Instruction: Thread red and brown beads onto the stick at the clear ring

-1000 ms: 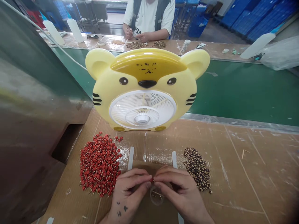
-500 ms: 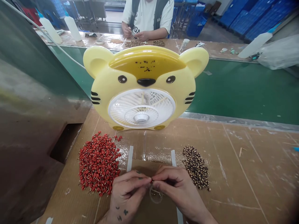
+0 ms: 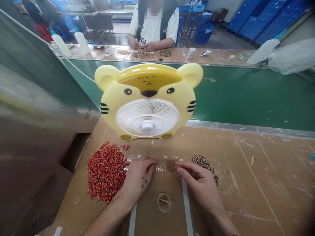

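- Both hands have moved forward and apart; a second ago they were pinched together on a small red piece, just above the ring (image 3: pixel 164 202).
- The left hand (image 3: pixel 138 178) now rests flat beside the red pile (image 3: pixel 106 175), fingers loosely together, holding nothing visible.
- The right hand (image 3: pixel 197 181) touches the worktop (image 3: pixel 258 183) near the dark pile (image 3: pixel 205 165); I cannot tell whether its fingers pinch anything.
- Count: two piles, two white strips, one ring, one yellow fan (image 3: pixel 147 101).

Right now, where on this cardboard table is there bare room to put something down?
The widest bare patch is right of the dark bead pile, up to the green conveyor belt. Crowded: between the red parts pile and dark pile, where left hand, right hand and tiger fan sit.
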`<state>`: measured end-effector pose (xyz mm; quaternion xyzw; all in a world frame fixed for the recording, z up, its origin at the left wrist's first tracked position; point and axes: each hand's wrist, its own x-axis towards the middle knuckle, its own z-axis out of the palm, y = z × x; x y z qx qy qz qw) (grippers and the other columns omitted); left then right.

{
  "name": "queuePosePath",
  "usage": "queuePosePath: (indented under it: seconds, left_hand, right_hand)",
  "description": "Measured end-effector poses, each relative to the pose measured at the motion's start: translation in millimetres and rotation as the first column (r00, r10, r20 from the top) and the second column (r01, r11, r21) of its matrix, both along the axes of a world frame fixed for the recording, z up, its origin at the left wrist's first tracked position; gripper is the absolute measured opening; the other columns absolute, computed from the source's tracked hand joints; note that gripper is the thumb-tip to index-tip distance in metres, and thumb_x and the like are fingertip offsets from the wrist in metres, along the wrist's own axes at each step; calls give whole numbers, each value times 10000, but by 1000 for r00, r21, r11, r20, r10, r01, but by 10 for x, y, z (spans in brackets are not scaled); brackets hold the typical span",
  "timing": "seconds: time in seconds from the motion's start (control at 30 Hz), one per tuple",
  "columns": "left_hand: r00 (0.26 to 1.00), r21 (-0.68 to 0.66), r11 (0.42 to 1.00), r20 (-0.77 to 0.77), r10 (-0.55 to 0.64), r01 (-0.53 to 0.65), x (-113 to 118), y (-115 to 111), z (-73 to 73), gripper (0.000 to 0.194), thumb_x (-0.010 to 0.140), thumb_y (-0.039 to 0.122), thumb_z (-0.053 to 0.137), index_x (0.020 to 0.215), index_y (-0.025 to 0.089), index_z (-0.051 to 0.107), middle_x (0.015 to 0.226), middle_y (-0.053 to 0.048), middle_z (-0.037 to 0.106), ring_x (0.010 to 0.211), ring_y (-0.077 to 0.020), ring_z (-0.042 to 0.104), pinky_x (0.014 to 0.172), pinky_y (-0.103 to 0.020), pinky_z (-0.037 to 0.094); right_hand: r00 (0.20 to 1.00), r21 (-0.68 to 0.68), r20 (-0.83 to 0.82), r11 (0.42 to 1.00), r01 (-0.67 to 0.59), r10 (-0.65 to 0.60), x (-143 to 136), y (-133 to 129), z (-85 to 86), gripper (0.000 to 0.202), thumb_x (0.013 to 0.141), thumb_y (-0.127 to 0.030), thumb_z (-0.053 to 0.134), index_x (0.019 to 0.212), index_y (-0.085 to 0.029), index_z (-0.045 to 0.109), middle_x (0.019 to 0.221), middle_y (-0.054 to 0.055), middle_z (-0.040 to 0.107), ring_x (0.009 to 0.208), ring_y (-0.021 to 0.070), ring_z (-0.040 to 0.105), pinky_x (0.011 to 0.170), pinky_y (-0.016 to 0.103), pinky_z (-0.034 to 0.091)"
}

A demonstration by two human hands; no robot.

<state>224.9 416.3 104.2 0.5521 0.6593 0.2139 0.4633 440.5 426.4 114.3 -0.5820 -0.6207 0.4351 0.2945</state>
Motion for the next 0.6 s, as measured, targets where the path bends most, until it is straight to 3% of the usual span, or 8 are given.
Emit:
queuePosePath:
  seconds: [0.07,0.17,0.27,0.33,0.4,0.5,0.6]
  left_hand:
    - [999,3,1000,-31,-31,31,43,35,-32,360,914,364,364,1012,324,709,1068,98,669,976,-16,575,952,-178,387]
    - [999,14,1000,-52,6,-5,-32,-6,-25,346,911,374,380,1110,354,662,1160,99,626,1068,-19,558,1026,-202,402]
    - [991,54,994,-89,100,-95,-331,-126,33,329,910,411,405,1160,392,618,1212,138,590,1118,35,527,1057,-157,385]
    - [963,79,981,-190,189,-177,-575,-217,75,286,906,424,422,1028,341,667,1137,128,610,1079,33,518,1040,-161,373]
    - [931,81,978,-302,206,-191,-764,-285,103,266,900,415,442,976,320,678,1099,110,613,1052,11,503,1015,-196,362]
    - [933,58,994,-344,108,-93,-851,-306,99,347,908,497,390,1023,338,676,1131,111,596,1080,5,456,1038,-205,345]
    - [926,-23,999,-376,-43,37,-771,-249,63,421,927,474,284,1077,338,653,1178,88,581,1104,-40,425,1078,-264,327]
  right_hand:
    - [996,22,45,997,-73,72,89,-29,51,298,888,-470,630,961,-205,744,993,35,673,866,83,637,746,132,502]
    - [941,51,111,944,-327,320,141,-95,146,193,951,-373,565,955,-254,717,916,-26,644,849,35,592,770,143,452]
    - [856,188,221,841,-507,467,167,-164,202,116,953,-272,565,1007,-290,667,892,-80,626,832,-5,572,751,118,446]
    - [816,246,273,783,-572,510,193,-202,196,130,934,-269,604,1053,-310,635,885,-93,621,817,-9,575,732,112,459]
    - [783,279,306,735,-618,542,214,-227,162,164,917,-303,635,1080,-312,618,869,-86,615,795,-4,577,704,108,469]
    - [746,332,380,672,-662,547,221,-245,99,193,913,-332,641,1099,-294,605,879,-59,614,803,12,587,706,117,484]
    - [717,326,405,643,-693,568,211,-255,60,202,916,-309,638,1111,-283,589,889,-48,610,814,26,583,722,138,484]
